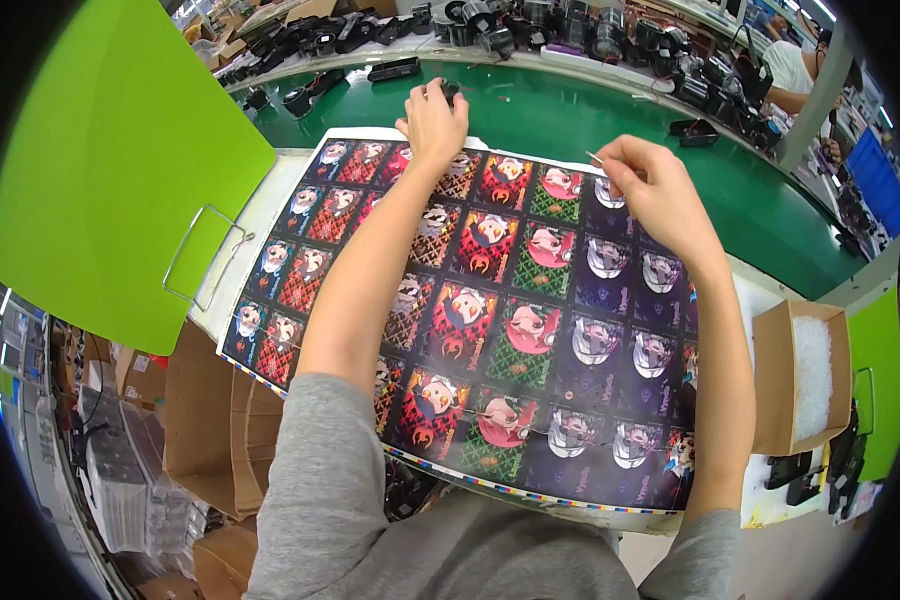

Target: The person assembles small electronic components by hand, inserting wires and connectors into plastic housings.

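Note:
My left hand point(433, 125) reaches past the far edge of a large printed card sheet point(545, 340), its fingers closed around a small black part point(451, 91). What that part is cannot be made out, since the fingers hide most of it. Over the sheet's far right portion, my right hand point(655, 185) pinches a thin, light, pin-like piece point(595, 158) between thumb and finger. The sheet carries rows of cartoon-figure cards in red, green, purple and black. It lies flat under both forearms.
Beyond the sheet runs a green conveyor belt point(560, 112) with black parts along it. Motor-like parts point(610, 35) crowd a far shelf. A lime-green panel point(120, 180) stands at left. Near the right edge is a cardboard box point(778, 375) of whitish pieces. Far right, a person point(795, 70) works.

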Demonstrator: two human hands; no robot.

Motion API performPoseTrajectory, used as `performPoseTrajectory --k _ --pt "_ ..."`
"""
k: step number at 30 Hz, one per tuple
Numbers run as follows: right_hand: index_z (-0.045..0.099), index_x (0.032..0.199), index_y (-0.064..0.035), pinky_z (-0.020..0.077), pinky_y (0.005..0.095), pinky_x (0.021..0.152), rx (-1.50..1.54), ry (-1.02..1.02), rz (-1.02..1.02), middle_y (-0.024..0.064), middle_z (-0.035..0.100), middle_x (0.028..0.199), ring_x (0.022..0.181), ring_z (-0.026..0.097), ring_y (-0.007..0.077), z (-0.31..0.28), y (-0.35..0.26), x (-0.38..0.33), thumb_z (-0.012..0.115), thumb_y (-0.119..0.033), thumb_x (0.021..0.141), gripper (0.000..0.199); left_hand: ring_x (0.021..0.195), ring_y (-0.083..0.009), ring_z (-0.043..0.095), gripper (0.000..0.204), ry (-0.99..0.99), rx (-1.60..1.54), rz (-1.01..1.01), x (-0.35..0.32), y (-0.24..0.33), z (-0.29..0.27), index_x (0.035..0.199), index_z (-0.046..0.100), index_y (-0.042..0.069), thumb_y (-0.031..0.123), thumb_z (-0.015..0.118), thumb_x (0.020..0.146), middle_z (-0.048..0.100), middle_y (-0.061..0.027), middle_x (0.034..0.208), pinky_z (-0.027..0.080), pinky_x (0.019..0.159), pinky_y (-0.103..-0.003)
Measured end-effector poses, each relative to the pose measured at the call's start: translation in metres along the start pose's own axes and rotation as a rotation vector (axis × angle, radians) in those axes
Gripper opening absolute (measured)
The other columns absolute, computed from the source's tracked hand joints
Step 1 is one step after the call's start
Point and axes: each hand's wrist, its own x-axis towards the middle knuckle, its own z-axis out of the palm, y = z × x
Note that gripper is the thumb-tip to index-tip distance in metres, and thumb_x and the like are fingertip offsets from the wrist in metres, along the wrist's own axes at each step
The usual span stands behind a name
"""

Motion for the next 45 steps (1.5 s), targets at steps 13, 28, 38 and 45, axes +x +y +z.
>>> performPoseTrajectory --k 13,28,38,45 --pt "0.056 0.085 0.0029 0.0423 0.0279 0.060 -0.458 -0.067 -0.027 0.0074 0.054 0.068 0.064 0.052 0.0149 -0.092 0.008 -0.016 0.055 -0.010 0.082 0.013 0.072 -0.0250 0.064 0.016 -0.422 -0.135 0.234 -0.099 0.009 -0.198 0.089 0.064 0.003 0.016 0.060 0.079 0.066 -0.0096 0.080 0.049 0.068 -0.033" --pt "0.056 0.085 0.0002 0.0344 0.0234 0.046 -0.417 -0.044 0.709 0.0018 0.048 0.054 0.049 0.046 0.0082 -0.233 0.147 -0.232 0.058 -0.007 0.081 0.008 0.128 -0.0426 0.016 0.081 -0.584 0.325 -0.590 -0.611 -0.363 -0.186 0.140 0.026 0.018 0.058 0.052 0.074 0.017 -0.0186 0.142 0.030 0.090 -0.059" --pt "0.053 0.085 0.0023 0.0383 0.0284 0.049 -0.479 0.016 0.690 0.0090 0.050 0.061 0.053 0.049 0.0126 -0.213 0.152 -0.252 0.061 -0.006 0.074 0.016 0.131 -0.0308 0.026 0.067 -0.883 0.308 -1.033 -0.502 -0.346 -0.193 0.139 0.025 0.013 0.054 0.037 0.086 0.023 -0.0073 0.146 0.028 0.099 -0.053" --pt "0.054 0.077 0.0058 0.0338 0.0283 0.051 -0.601 -0.034 0.578 0.0075 0.046 0.058 0.058 0.040 0.0103 -0.205 0.135 -0.250 0.060 -0.010 0.077 0.017 0.130 -0.0308 0.027 0.066 -0.607 -0.218 -1.301 -0.472 -0.370 -0.168 0.139 0.025 0.013 0.052 0.035 0.087 0.025 -0.0076 0.145 0.028 0.100 -0.051"
